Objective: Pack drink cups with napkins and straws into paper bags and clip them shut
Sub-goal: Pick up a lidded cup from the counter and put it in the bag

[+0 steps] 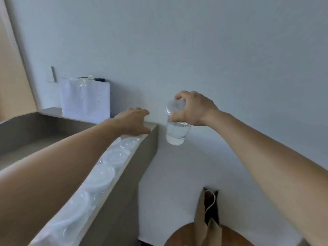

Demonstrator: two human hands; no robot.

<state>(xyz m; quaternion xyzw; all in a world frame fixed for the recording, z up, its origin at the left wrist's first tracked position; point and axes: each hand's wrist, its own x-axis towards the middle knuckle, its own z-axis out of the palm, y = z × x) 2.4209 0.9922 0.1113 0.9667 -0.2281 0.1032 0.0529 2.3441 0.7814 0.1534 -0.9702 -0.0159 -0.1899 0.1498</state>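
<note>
My right hand (193, 109) grips a clear lidded plastic cup (176, 130) by its rim and lid, holding it in the air in front of the wall; the cup is part full of clear liquid. My left hand (133, 123) reaches over the far end of a row of clear lidded cups (113, 157) on a grey ledge, fingers spread and holding nothing. Below, a brown paper bag (207, 217) with a string handle stands open on a round wooden table (179, 237).
The grey ledge (142, 153) runs from lower left to the wall. A white paper bag (85, 98) stands at the back of the counter by the wall. A grey recessed counter surface (26, 139) lies to the left.
</note>
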